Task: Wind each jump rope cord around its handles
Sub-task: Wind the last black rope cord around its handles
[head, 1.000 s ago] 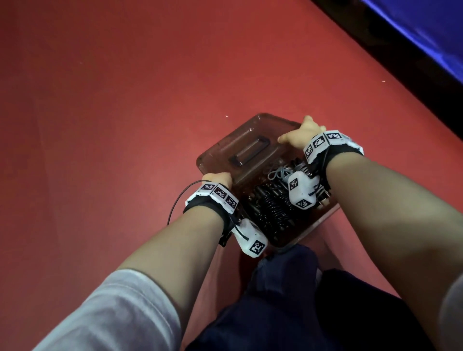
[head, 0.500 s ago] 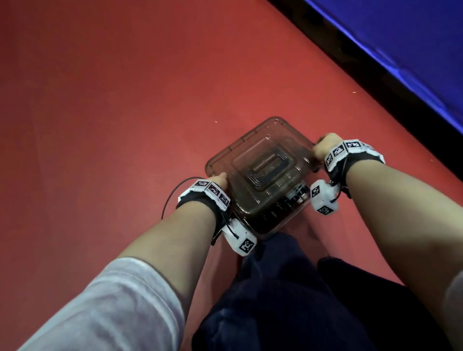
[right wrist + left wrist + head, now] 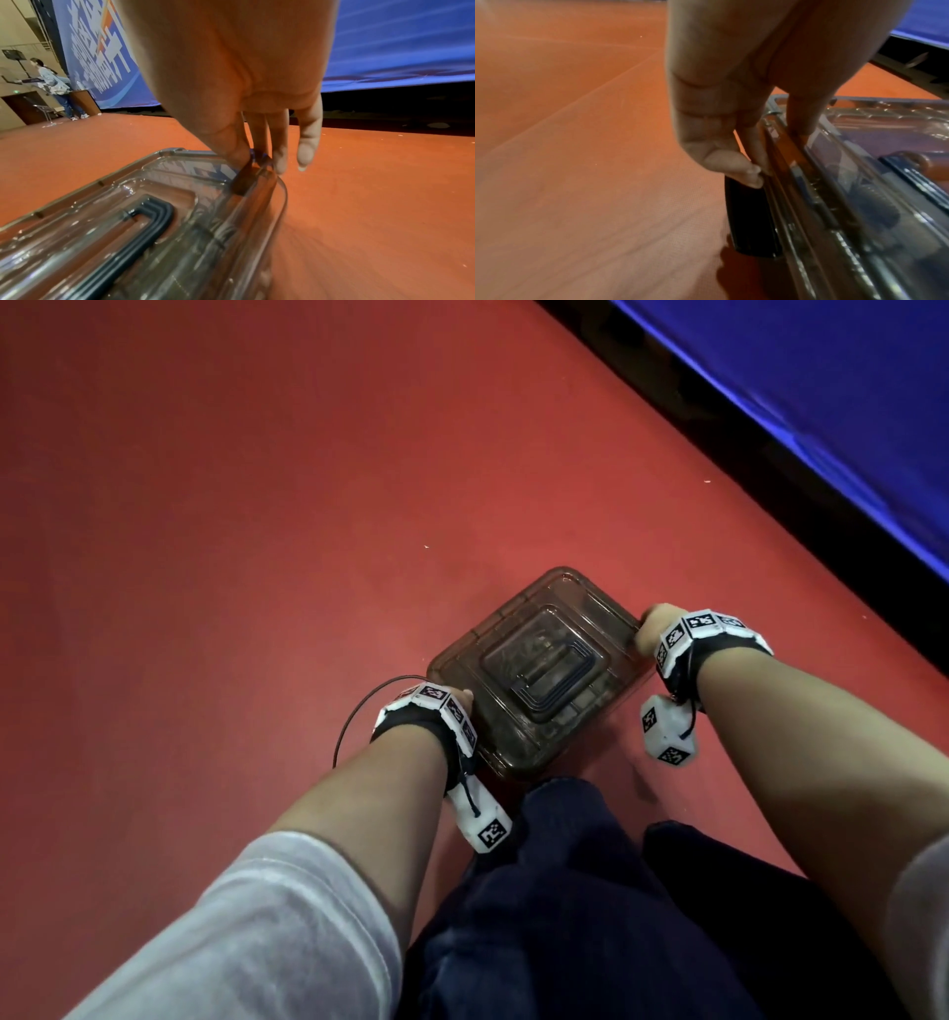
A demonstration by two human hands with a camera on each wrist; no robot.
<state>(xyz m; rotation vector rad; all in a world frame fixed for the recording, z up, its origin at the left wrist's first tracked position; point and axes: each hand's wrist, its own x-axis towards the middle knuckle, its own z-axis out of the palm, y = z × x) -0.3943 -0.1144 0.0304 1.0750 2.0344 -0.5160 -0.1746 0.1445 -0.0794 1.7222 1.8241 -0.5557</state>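
A smoky transparent box (image 3: 506,747) sits on the red floor in front of my knees, with its lid (image 3: 544,667) lying over it. Dark jump rope handles (image 3: 875,203) show dimly through the lid. My left hand (image 3: 459,698) pinches the lid's left edge (image 3: 795,172): thumb on top, fingers curled underneath above a black latch (image 3: 752,219). At the far right corner my right hand (image 3: 649,629) holds the rim (image 3: 272,182), thumb pressed on top and fingers down the outside. A black recessed handle (image 3: 151,219) lies flat in the lid.
Red carpet (image 3: 231,531) spreads out to the left and beyond the box. A blue banner (image 3: 821,377) above a black strip runs along the right. My dark trousers (image 3: 565,906) touch the box's near side. A person (image 3: 55,85) stands far off.
One second ago the lid lay shifted to the far side and the ropes showed in the uncovered box. Both hands have drawn the lid toward me, and it covers the box now.
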